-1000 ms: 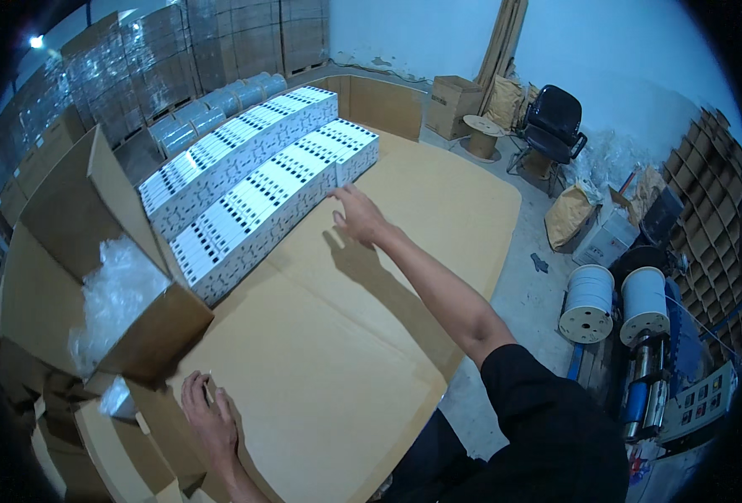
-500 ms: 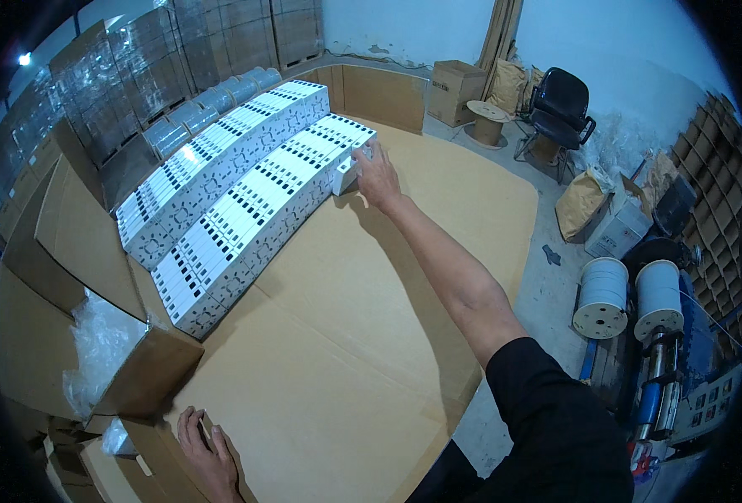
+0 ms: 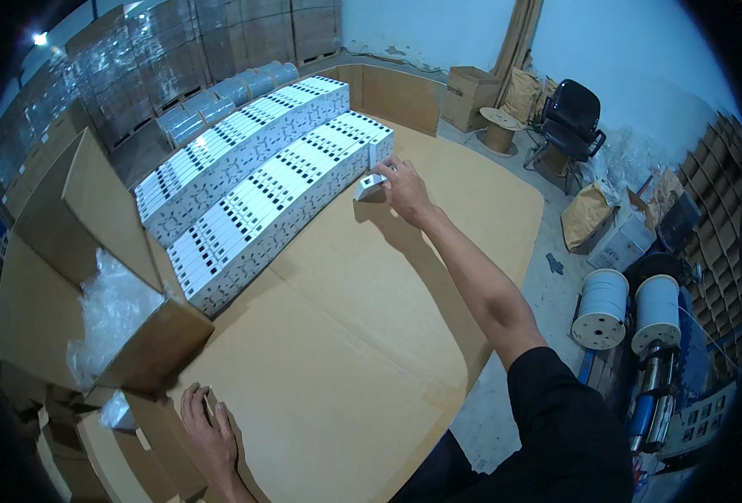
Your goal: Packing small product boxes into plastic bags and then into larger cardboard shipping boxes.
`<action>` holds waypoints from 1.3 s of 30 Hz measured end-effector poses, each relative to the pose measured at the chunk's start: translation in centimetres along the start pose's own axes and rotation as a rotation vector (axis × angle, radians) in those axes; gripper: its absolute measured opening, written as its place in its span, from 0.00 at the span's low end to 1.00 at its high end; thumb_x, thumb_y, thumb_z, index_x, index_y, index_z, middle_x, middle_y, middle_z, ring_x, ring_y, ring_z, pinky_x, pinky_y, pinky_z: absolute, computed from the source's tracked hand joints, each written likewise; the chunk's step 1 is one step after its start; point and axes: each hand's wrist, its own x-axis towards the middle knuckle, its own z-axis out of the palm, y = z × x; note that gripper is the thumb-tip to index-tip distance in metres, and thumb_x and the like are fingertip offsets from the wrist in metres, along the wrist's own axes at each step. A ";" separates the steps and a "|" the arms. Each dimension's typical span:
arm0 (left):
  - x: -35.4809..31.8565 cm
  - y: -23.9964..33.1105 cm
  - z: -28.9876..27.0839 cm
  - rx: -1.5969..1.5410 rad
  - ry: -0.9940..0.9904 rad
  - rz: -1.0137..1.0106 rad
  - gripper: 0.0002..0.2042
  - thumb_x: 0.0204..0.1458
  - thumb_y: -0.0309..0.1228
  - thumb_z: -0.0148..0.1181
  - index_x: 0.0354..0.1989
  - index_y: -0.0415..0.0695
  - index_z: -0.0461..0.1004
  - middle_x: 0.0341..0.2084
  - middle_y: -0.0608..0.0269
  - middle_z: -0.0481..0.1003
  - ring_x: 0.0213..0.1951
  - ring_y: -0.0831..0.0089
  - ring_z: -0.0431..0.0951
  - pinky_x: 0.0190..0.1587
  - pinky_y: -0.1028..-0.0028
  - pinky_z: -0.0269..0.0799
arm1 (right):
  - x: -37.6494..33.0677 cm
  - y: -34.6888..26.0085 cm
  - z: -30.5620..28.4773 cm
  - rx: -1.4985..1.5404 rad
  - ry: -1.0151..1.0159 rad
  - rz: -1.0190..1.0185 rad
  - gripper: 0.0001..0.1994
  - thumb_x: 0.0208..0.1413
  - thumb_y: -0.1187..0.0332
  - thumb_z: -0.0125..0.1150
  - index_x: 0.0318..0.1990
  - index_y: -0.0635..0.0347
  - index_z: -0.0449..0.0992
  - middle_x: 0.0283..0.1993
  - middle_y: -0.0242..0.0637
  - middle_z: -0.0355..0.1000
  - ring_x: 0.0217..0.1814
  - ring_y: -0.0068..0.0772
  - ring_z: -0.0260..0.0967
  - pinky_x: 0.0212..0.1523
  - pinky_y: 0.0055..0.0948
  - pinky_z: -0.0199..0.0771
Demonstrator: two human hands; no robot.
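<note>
- Your small white box [image 3: 368, 187] lies at the fingertips of your right hand [image 3: 403, 189], reaching out to the left of it; its dark-marked end faces back toward you.
- That right hand pinches the box between thumb and fingers, the palm turned down and the knuckles uppermost. You cannot tell from this view whether the box's underside touches the cardboard sheet [image 3: 329, 360] below the hand.
- Just beyond the right hand and to its left stands the front row of white boxes [image 3: 278, 197], near your held box; the back row of white boxes [image 3: 245, 134] runs behind it, farther from the hand.
- Your right forearm [image 3: 481, 281] slants up and leftward to that hand, the elbow slightly bent, with a dark sleeve [image 3: 564, 411] ending just above the elbow.
- Your left hand [image 3: 211, 432] is empty, its fingers loosely spread and gently curled at the left edge of the sheet, well apart from the small white box and nearer your body than the right hand.
- Beyond the left hand and to its left sits an open carton [image 3: 157, 348] with clear plastic [image 3: 119, 293] bulging inside.
- Farther off, to the right of your right hand, are 1 black chair [image 3: 570, 113] and 2 white spools [image 3: 603, 306].
</note>
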 end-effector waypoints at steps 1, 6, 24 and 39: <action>0.0 -0.7 -0.1 0.005 0.001 0.036 0.16 0.59 0.25 0.56 0.55 0.37 0.72 0.61 0.45 0.69 0.65 0.46 0.66 0.67 0.52 0.62 | -0.4 -1.8 -0.9 -0.011 -0.019 -0.005 0.18 0.55 0.77 0.63 0.53 0.50 0.76 0.57 0.40 0.69 0.59 0.50 0.67 0.59 0.46 0.72; 0.0 0.1 -0.6 -0.085 0.015 0.040 0.15 0.61 0.26 0.57 0.56 0.37 0.72 0.60 0.47 0.69 0.63 0.50 0.68 0.65 0.56 0.65 | -3.2 -10.3 -3.3 0.108 -0.146 -0.042 0.18 0.57 0.72 0.64 0.55 0.48 0.77 0.55 0.40 0.70 0.57 0.48 0.69 0.57 0.47 0.74; 0.7 -1.4 -2.9 -1.109 -0.013 -0.436 0.17 0.72 0.43 0.47 0.59 0.44 0.69 0.34 0.61 0.77 0.34 0.77 0.79 0.34 0.75 0.78 | -15.0 -39.5 -0.6 0.700 -0.454 -0.267 0.15 0.57 0.75 0.64 0.52 0.54 0.78 0.50 0.44 0.71 0.50 0.51 0.74 0.49 0.45 0.77; 1.4 -4.5 -1.0 -0.730 0.136 -0.281 0.19 0.59 0.18 0.59 0.59 0.39 0.68 0.49 0.53 0.78 0.51 0.68 0.79 0.56 0.68 0.76 | -16.9 -38.5 6.2 1.111 -0.436 0.072 0.14 0.59 0.80 0.63 0.49 0.67 0.65 0.45 0.46 0.77 0.47 0.36 0.81 0.48 0.33 0.80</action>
